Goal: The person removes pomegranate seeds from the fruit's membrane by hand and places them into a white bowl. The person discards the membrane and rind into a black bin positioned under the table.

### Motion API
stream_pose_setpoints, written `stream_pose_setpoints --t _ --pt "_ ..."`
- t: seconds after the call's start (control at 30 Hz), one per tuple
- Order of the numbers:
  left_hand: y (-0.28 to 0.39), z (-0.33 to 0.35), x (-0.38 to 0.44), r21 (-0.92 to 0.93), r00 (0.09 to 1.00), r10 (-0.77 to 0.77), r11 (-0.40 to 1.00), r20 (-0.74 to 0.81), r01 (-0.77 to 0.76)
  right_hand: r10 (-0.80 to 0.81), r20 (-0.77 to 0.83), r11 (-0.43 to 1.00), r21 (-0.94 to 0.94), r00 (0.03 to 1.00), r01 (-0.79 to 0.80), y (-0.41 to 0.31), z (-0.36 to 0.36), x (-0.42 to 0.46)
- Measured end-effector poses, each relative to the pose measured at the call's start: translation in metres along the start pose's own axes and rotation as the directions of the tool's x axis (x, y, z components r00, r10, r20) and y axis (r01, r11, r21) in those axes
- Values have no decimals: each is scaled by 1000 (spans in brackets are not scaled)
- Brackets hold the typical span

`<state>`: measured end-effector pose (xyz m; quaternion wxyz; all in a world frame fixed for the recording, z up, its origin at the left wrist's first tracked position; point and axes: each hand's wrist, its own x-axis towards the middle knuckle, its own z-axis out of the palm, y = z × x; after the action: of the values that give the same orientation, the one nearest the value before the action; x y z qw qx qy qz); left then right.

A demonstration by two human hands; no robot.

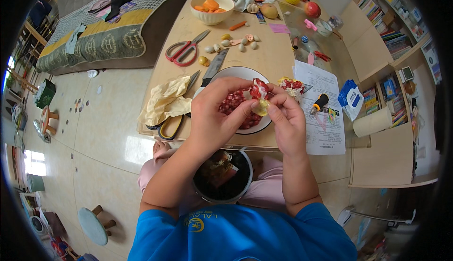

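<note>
My left hand (216, 110) and my right hand (288, 119) hold a small pomegranate piece (259, 89) between them. Red arils and white pith show on it, with a yellowish bit of rind or membrane (262, 108) at its lower end. Both hands are raised over a white bowl with a dark rim (244, 69), partly covering it. Loose pomegranate arils (231, 102) lie inside. Just beyond my right fingers is a larger pomegranate chunk (292, 85), with a pointed blade tip (308, 88) showing beside it. A kitchen knife (216, 62) reaches the bowl's left side, its handle partly hidden.
Red-handled scissors (182, 52) and crumpled cream paper (166, 100) lie at left, over another pair of scissors (171, 128). Farther back stands a bowl (212, 18) of orange pieces. Printed sheets (324, 133) carry a black-and-orange tool (320, 102). A waste bin (251, 172) stands between my legs.
</note>
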<state>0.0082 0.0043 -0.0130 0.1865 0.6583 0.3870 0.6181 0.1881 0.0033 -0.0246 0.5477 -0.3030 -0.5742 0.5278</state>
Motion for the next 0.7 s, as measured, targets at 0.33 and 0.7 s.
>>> stream_pose_setpoints --t 0.33,0.7 --pt "-2 2 -6 -355 972 -230 907 35 228 -49 73 999 -17 996 51 -1 7 0" --pt "-3 3 -5 -383 963 -261 885 64 265 -9 99 999 -45 995 14 1 1 2"
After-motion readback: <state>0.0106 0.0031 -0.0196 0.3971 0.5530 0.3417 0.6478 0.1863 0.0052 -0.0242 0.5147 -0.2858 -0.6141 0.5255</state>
